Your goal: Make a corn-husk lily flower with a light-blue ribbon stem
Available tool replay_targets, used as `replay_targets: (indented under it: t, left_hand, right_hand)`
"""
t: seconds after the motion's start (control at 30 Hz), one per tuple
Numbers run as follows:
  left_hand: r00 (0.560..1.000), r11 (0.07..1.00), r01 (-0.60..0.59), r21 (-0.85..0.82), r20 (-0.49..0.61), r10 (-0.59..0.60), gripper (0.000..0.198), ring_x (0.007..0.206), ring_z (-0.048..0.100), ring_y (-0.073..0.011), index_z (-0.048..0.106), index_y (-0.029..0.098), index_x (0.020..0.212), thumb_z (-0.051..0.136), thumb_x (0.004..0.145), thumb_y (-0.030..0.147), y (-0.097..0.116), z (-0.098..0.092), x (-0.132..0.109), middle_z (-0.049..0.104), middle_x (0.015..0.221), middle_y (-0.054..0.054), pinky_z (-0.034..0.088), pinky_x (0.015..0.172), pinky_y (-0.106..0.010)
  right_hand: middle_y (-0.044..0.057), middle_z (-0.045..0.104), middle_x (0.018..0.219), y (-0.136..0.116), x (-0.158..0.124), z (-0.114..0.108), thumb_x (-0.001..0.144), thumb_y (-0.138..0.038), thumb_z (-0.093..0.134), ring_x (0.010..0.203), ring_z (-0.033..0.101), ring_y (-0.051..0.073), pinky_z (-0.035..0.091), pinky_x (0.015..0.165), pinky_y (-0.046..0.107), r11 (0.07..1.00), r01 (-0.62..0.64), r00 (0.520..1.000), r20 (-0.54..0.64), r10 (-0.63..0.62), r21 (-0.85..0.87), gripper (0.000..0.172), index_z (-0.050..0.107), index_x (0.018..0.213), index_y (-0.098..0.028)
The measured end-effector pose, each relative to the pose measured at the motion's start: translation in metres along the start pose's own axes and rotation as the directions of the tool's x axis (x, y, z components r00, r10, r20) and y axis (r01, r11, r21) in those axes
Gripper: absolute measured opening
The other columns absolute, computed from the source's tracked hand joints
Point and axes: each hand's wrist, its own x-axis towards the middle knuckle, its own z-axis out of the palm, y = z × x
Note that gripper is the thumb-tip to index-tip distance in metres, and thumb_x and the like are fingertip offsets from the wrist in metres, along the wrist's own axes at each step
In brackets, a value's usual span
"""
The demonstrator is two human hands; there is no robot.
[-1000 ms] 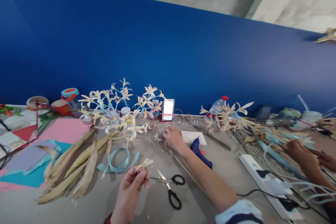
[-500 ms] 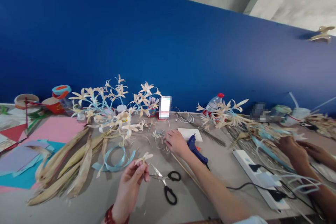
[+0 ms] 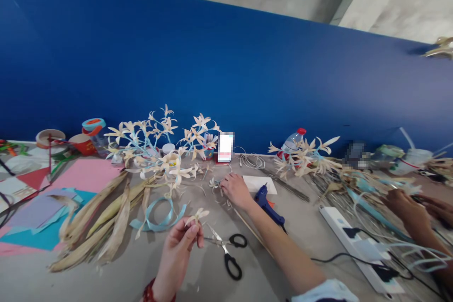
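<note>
My left hand (image 3: 182, 243) is closed, thumb and fingers pinching a small pale corn-husk flower (image 3: 198, 216) with its petals spread upward. Just right of that hand, scissors (image 3: 226, 250) with black handles lie half spread on the table. Farther back, my right hand (image 3: 236, 189) reaches down to the tabletop with its fingers curled together beside a few small pale flower pieces (image 3: 214, 182). Its fingertips are mostly hidden, so what they grip cannot be made out. A blue glue gun (image 3: 268, 205) lies right of this hand, by a white card (image 3: 260, 184).
Husk flowers on blue stems (image 3: 148, 146) stand at the back left. Dried husks (image 3: 95, 226), blue ribbon (image 3: 159, 219) and coloured paper (image 3: 35, 226) lie left. A power strip (image 3: 357, 250) with cables is at right, near another person's hands (image 3: 406, 205). A phone (image 3: 225, 147) stands behind.
The camera view has turned slightly left, so everything sits a little farther right. My left hand still pinches the flower, and my right hand stays by the small pieces.
</note>
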Motion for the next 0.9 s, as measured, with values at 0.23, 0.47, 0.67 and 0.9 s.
replay_targets:
  t: [0.23,0.47,0.67,0.9]
  left_hand:
    - [1.0,1.0,0.017,-0.013,0.026,-0.017,0.018,0.056,0.054,-0.0095,0.062,0.016,0.071,0.074,0.077,0.028,-0.0019,0.005,0.0008,0.06,0.066,0.001,0.041,0.059,-0.023]
    - [0.999,1.0,0.015,-0.011,0.034,-0.015,0.018,0.056,0.053,-0.0094,0.061,0.016,0.071,0.072,0.079,0.026,-0.0028,0.0012,0.0014,0.059,0.067,0.001,0.041,0.059,-0.023]
    - [1.0,1.0,0.016,-0.013,0.018,-0.016,0.017,0.056,0.053,-0.0093,0.062,0.016,0.072,0.073,0.078,0.027,-0.0046,0.0,0.003,0.06,0.067,0.001,0.041,0.058,-0.023]
    - [0.999,0.999,0.027,-0.029,0.03,-0.026,0.018,0.056,0.054,-0.0092,0.061,0.016,0.07,0.074,0.077,0.026,-0.0051,0.0035,0.0021,0.06,0.066,0.001,0.041,0.058,-0.023]
  right_hand:
    - [0.006,0.064,0.103,0.0,-0.0073,-0.0022,0.09,-0.022,0.054,0.097,0.051,0.023,0.034,0.084,0.034,1.0,0.025,1.0,0.005,-0.025,0.015,0.018,0.067,0.103,-0.021]
    - [0.009,0.064,0.095,0.0008,0.0005,0.0036,0.089,-0.017,0.054,0.096,0.051,0.024,0.033,0.087,0.036,0.999,0.034,0.999,0.016,-0.035,0.022,0.015,0.068,0.094,-0.019]
    - [0.007,0.065,0.098,0.0024,-0.003,-0.0001,0.088,-0.017,0.055,0.097,0.051,0.024,0.032,0.088,0.036,0.997,0.041,0.999,-0.005,-0.041,0.058,0.016,0.067,0.097,-0.02]
    - [0.008,0.066,0.095,-0.0012,-0.0069,-0.0006,0.084,-0.018,0.06,0.094,0.053,0.023,0.034,0.086,0.037,0.988,0.035,0.998,-0.059,-0.027,0.153,0.008,0.067,0.087,-0.018]
